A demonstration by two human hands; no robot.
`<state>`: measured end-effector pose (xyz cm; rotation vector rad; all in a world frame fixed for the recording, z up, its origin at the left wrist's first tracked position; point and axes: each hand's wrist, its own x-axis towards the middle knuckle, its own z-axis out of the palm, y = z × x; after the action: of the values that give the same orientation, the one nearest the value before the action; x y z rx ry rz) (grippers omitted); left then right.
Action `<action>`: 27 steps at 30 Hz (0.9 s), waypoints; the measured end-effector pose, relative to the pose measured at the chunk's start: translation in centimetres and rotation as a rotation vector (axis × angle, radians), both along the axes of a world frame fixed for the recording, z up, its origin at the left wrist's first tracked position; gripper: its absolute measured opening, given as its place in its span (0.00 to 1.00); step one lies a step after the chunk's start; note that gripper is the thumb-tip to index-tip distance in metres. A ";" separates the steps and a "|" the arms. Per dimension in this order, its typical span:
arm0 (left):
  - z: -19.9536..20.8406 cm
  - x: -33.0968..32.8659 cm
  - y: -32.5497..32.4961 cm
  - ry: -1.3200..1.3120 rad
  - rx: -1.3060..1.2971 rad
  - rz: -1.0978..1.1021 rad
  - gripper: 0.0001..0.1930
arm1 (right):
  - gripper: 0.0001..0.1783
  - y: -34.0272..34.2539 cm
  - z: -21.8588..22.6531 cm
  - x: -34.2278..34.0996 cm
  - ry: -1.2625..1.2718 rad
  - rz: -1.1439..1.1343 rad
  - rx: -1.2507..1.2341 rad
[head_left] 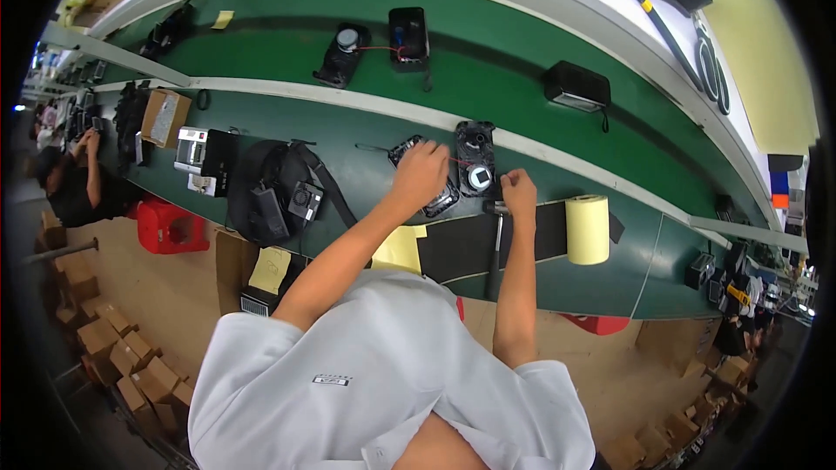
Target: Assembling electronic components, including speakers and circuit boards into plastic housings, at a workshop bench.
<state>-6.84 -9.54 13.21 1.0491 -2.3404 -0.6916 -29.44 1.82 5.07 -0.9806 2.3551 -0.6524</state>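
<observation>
My left hand [421, 176] lies closed over one half of a black speaker casing [442, 200], its fingers curled down on it. Beside it rests the other half, a black shell [475, 137] with a round silver speaker [479, 177] set in its near end. A thin red wire [461, 162] runs between the two halves. Just right of the speaker is my right hand [520, 191], its fingertips pinched together; whatever is between them is too small to make out. Below that hand, a hammer-like tool with a dark handle [495, 263] lies on a black mat [457, 244].
A yellow roll [588, 229] stands right of the mat. To the left sit a black bag [270, 183] and a silver-and-black device [205, 152]. On the green strip beyond are an opened speaker [341, 57] and a black box-shaped speaker [577, 85]. A co-worker [83, 183] sits far left.
</observation>
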 end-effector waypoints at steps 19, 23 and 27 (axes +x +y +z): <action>-9.3 -8.6 -11.2 -0.020 0.452 -0.265 0.17 | 0.25 -1.5 -3.4 -2.0 -0.727 -0.002 -0.321; -7.6 -6.3 -11.0 0.275 0.418 -0.144 0.16 | 0.34 -2.8 -0.9 -0.3 -1.563 -0.137 -0.529; -4.2 -4.0 -10.0 0.359 0.755 -0.026 0.16 | 0.26 -3.3 -1.1 -0.9 -1.665 -0.306 -0.379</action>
<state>-10.84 -19.57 9.03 1.0578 -1.7982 -1.6954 -30.31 -1.45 3.97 0.0373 0.8545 -1.3281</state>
